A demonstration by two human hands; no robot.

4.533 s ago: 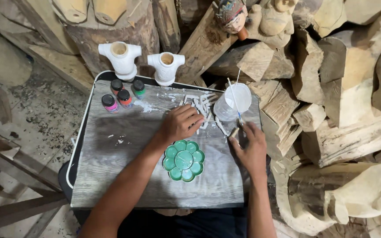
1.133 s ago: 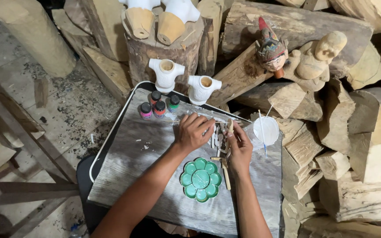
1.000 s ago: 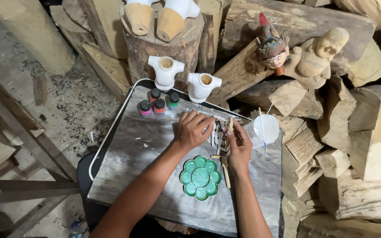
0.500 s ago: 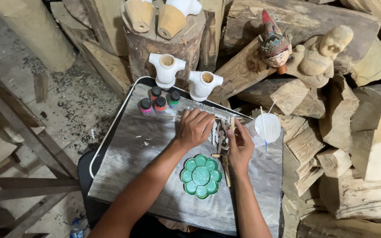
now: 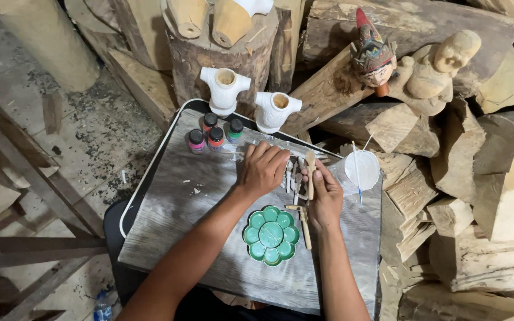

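My left hand [image 5: 263, 169] rests palm down on the grey wooden board [image 5: 185, 208], fingers bent over a row of small pale carved sticks [image 5: 292, 175]. My right hand [image 5: 325, 196] grips one wooden stick [image 5: 310, 172] upright between thumb and fingers, just right of the left hand. A green flower-shaped paint palette [image 5: 271, 235] lies on the board right below both hands. Another wooden stick [image 5: 304, 223] lies beside the palette under my right wrist.
Several small paint bottles [image 5: 214, 135] stand at the board's far edge. Two white carved torso pieces [image 5: 250, 100] stand behind them. A clear cup [image 5: 361, 171] with thin brushes sits at right. A painted puppet head [image 5: 373, 53] and a bare wooden figure [image 5: 435, 71] rest on stacked wood blocks.
Since the oldest frame my right hand left the cup's side, came to the sticks and took one up. My left hand slid onto the sticks. In the last second little has moved.
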